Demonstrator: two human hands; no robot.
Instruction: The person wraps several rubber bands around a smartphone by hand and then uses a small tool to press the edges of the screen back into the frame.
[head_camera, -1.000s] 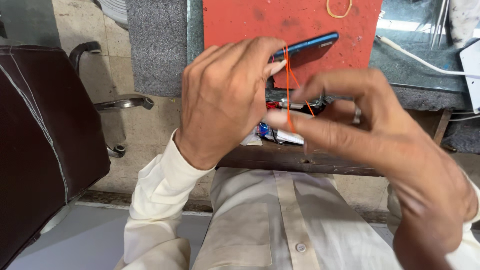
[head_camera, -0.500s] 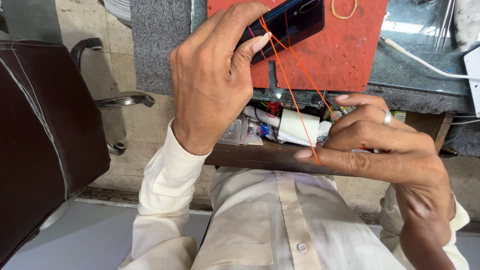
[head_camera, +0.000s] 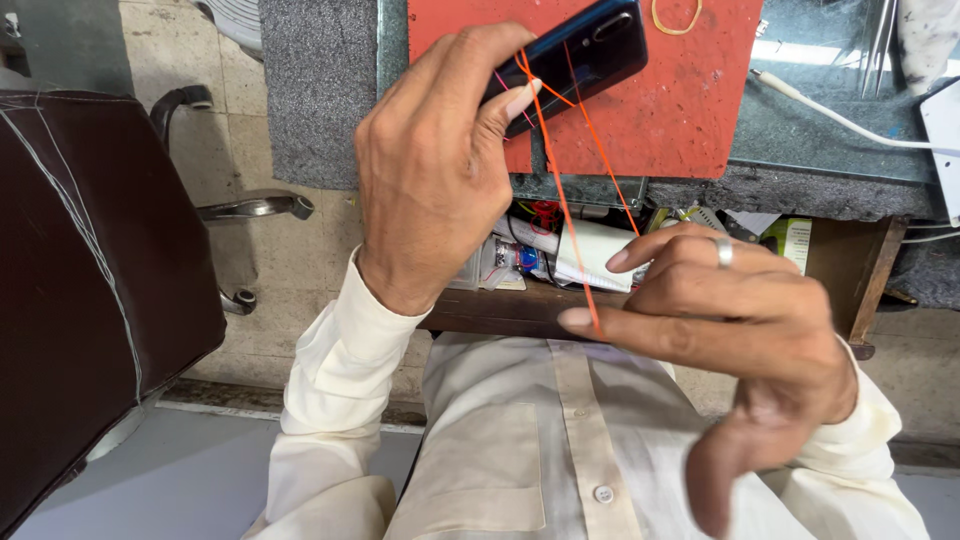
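Fingers of the left hand (head_camera: 430, 170) gripped the slick, breakable phone (head_camera: 575, 55) by its edges; the right hand (head_camera: 740, 330) pinched the stretchy rubber band (head_camera: 565, 210) taut.

Likely repair workshop, red mat (head_camera: 690, 110), tweezers (head_camera: 880, 40)

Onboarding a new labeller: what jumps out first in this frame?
A taut orange rubber band runs down the middle, from the dark smartphone gripped by the left hand at top centre to the fingers of the right hand, lower right, which wears a ring. Behind the phone lies a red mat on the workbench, with a second, loose rubber band at its top edge.
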